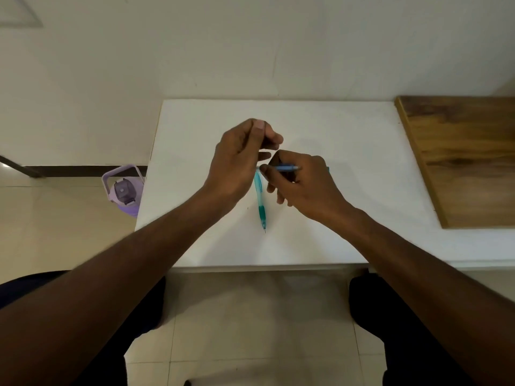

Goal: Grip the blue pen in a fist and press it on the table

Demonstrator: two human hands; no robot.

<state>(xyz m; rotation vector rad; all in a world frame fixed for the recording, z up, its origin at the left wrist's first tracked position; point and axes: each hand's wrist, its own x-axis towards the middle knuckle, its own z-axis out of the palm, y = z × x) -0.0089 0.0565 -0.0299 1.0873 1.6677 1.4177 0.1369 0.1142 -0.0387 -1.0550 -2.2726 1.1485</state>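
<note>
Mid-desk (320, 129), left hand (239, 162) pinches a teal pen (260, 201); right hand (301, 182) grips a blue pen (287, 168); next needs careful aligning

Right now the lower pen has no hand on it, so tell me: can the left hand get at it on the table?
Probably yes. The green pen lies bare on the white table, just beside the left hand; only its top end runs under the right hand.

wall (250, 45): plain cream | floor (55, 218): pale tiles | white table (348, 162) | wooden board (468, 157) at right
</note>
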